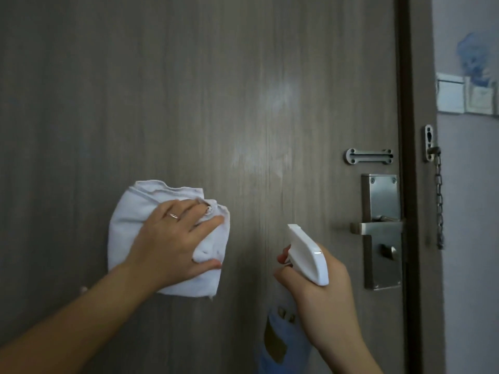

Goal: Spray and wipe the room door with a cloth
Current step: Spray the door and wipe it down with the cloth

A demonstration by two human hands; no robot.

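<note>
A grey-brown wood-grain door (189, 90) fills most of the view, with a faint wet sheen right of its middle. My left hand (172, 236) lies flat on a folded white cloth (127, 220) and presses it against the door at lower left. My right hand (321, 290) grips a spray bottle (307, 255) with a white trigger head. Its nozzle points up and left at the door, and fingers rest on the trigger. The bottle's bluish body hangs below my hand, partly hidden.
A metal lock plate with a lever handle (380, 228) and thumb turn sits at the door's right edge. Above it is a chain-guard slot (368, 156). A security chain (439, 201) hangs from the dark door frame (405, 103). A pale wall with light switches (464, 95) is at far right.
</note>
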